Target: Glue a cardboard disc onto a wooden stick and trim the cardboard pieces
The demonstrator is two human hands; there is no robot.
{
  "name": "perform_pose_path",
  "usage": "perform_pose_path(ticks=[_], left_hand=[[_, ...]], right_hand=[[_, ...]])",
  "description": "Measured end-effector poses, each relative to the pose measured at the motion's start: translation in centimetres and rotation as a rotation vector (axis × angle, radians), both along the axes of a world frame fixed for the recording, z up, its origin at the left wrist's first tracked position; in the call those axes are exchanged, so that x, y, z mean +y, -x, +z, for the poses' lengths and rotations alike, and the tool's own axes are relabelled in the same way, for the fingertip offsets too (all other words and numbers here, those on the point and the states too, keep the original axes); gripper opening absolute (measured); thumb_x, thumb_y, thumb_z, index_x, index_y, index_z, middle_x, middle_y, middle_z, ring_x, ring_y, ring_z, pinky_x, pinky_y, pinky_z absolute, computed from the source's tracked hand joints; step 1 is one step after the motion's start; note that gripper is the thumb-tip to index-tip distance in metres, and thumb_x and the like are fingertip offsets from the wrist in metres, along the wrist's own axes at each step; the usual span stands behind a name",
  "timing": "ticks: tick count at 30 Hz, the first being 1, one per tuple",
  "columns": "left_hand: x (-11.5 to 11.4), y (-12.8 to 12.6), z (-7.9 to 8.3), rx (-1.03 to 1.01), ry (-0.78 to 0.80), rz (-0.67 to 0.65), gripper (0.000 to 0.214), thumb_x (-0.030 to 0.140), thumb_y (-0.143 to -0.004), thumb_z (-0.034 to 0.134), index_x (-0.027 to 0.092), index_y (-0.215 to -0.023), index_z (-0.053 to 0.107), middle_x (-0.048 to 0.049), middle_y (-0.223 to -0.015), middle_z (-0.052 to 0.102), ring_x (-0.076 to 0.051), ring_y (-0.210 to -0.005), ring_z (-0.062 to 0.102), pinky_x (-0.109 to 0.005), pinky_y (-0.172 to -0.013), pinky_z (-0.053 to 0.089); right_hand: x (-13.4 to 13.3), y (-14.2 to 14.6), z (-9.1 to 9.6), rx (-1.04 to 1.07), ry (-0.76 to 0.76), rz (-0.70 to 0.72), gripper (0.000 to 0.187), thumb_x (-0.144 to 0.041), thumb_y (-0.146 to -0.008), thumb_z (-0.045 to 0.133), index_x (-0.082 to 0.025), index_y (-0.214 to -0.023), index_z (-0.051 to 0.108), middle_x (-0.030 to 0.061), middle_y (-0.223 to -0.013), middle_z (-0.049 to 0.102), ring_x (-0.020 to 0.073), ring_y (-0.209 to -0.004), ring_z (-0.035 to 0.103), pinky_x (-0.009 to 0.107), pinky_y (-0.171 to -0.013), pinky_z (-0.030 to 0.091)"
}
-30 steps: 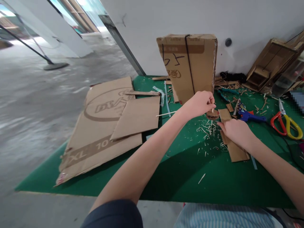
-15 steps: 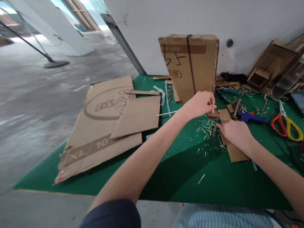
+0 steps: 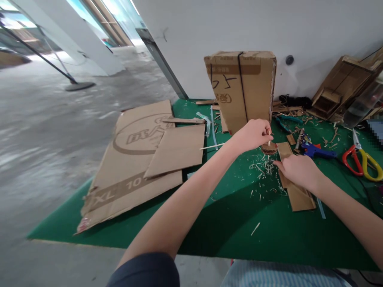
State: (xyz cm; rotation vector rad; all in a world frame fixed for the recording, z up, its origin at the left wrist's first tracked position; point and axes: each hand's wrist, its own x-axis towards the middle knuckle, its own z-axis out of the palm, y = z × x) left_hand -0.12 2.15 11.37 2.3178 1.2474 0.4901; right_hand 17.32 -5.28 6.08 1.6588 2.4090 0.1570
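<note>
My left hand (image 3: 257, 130) is closed in a pinch on a thin wooden stick (image 3: 269, 142), which stands upright at a small round cardboard disc (image 3: 268, 149). The disc's corrugated edge faces me. Just to the right and nearer me, my right hand (image 3: 296, 169) is closed, fingers pressed together above flat cardboard strips (image 3: 301, 198). Whatever it holds at the fingertips is too small to make out. Pale wood shavings (image 3: 266, 165) lie scattered on the green table beneath both hands.
Behind stands a tall cardboard box (image 3: 243, 91) with a black cord. Cardboard sheets (image 3: 134, 159) overhang the table's left edge. On the right lie a blue glue gun (image 3: 317, 150), red-and-yellow scissors (image 3: 356, 155), pliers (image 3: 289, 121) and a cardboard model (image 3: 335, 87).
The camera view has shifted slightly, so everything sits a little lower and further right. Both hands keep nearly the same place at the disc and the strips.
</note>
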Motion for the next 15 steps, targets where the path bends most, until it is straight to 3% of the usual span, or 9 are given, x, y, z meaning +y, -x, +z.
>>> perform_pose_path(ticks=[5, 10, 15], left_hand=[[0.10, -0.09, 0.01, -0.012, 0.009, -0.015, 0.009, 0.024, -0.077, 0.058, 0.015, -0.079, 0.060, -0.0051, -0.072, 0.069, -0.013, -0.063, 0.059, -0.028, -0.060, 0.038], [0.07, -0.13, 0.00, -0.017, 0.013, -0.022, 0.008, 0.021, -0.077, 0.057, 0.015, -0.079, 0.061, -0.0037, -0.066, 0.068, -0.013, -0.060, 0.058, -0.028, -0.059, 0.038], [0.04, -0.05, 0.02, -0.025, 0.019, -0.020, 0.010, 0.023, -0.076, 0.058, 0.014, -0.080, 0.062, -0.0048, -0.069, 0.069, -0.014, -0.061, 0.059, -0.028, -0.060, 0.039]], right_hand=[[0.07, -0.23, -0.76, 0.019, -0.098, -0.035, 0.066, -0.046, -0.100, 0.018, -0.012, -0.080, 0.071, 0.0150, -0.072, 0.069, 0.0234, -0.065, 0.068, 0.027, -0.054, 0.035], [0.35, 0.12, -0.61, 0.015, -0.033, -0.052, 0.061, -0.046, -0.100, 0.022, -0.012, -0.085, 0.071, 0.0151, -0.076, 0.070, 0.0244, -0.066, 0.068, 0.027, -0.053, 0.037], [0.77, 0.20, 0.04, -0.035, 0.044, 0.022, 0.058, -0.046, -0.099, 0.026, -0.010, -0.089, 0.070, 0.0173, -0.079, 0.070, 0.0250, -0.069, 0.068, 0.028, -0.054, 0.041]])
